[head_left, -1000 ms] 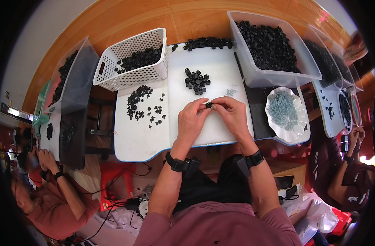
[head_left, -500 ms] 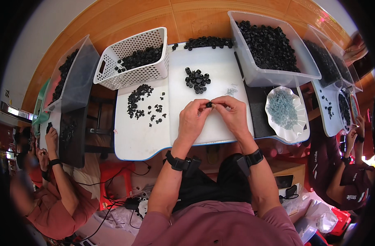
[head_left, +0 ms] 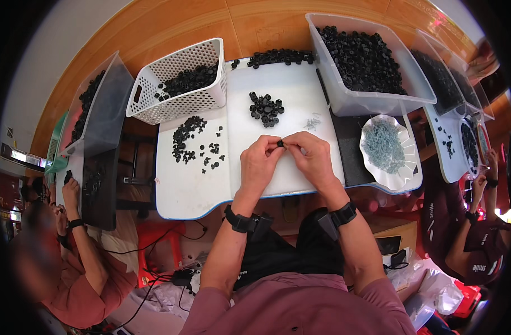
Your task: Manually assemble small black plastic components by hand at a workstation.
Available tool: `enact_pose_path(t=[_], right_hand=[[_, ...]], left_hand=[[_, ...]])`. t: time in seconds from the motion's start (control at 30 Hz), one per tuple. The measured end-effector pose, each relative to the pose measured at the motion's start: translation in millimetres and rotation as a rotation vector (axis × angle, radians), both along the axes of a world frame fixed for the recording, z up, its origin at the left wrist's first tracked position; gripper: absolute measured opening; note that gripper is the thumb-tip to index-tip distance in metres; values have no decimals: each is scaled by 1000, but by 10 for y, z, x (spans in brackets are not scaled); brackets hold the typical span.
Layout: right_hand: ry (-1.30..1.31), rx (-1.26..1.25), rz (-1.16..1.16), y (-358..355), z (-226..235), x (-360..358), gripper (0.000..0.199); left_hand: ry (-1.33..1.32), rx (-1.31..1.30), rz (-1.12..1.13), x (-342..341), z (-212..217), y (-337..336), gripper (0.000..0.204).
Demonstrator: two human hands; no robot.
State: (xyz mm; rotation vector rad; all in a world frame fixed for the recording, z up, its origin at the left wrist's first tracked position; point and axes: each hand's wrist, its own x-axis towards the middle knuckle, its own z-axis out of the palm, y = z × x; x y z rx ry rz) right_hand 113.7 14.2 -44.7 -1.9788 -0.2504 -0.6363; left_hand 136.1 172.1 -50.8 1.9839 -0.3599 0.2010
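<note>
My left hand (head_left: 259, 162) pinches a small black plastic part (head_left: 280, 143) between thumb and fingers, above the near middle of the white table (head_left: 205, 195). Against it, my right hand (head_left: 313, 157) holds its thumb and forefinger pressed together; what they grip is too small to make out. Just beyond my hands lies a cluster of round black parts (head_left: 266, 110). Thin light-coloured pins (head_left: 313, 122) are scattered to the right of that cluster. Loose black parts of mixed shapes (head_left: 189, 134) spread over the table's left side.
At the back left stands a white perforated basket (head_left: 146, 109) of black parts. A clear bin (head_left: 372, 106) full of black parts is at the back right. Below it, a scalloped white dish (head_left: 400, 178) holds grey-blue pins. People (head_left: 82, 262) work on both sides.
Both hands stay together over the same spot, with the fingertips shifted slightly. The whole view has drifted a little; the piles look the same.
</note>
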Motion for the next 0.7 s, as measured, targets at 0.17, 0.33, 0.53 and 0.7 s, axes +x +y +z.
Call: enact_pose_path(t=[0.17, 0.33, 0.53, 0.7], right_hand=[[-40, -79, -22, 26, -7, -3, 11], [41, -14, -21, -9, -24, -4, 11], [201, 151, 11, -26, -10, 10, 12], [215, 159, 14, -31, -7, 9, 12]], left_hand=[[61, 25, 28, 13, 52, 0, 22], [135, 21, -19, 25, 125, 44, 23], [137, 0, -15, 25, 56, 45, 24], [118, -20, -42, 20, 60, 59, 23]])
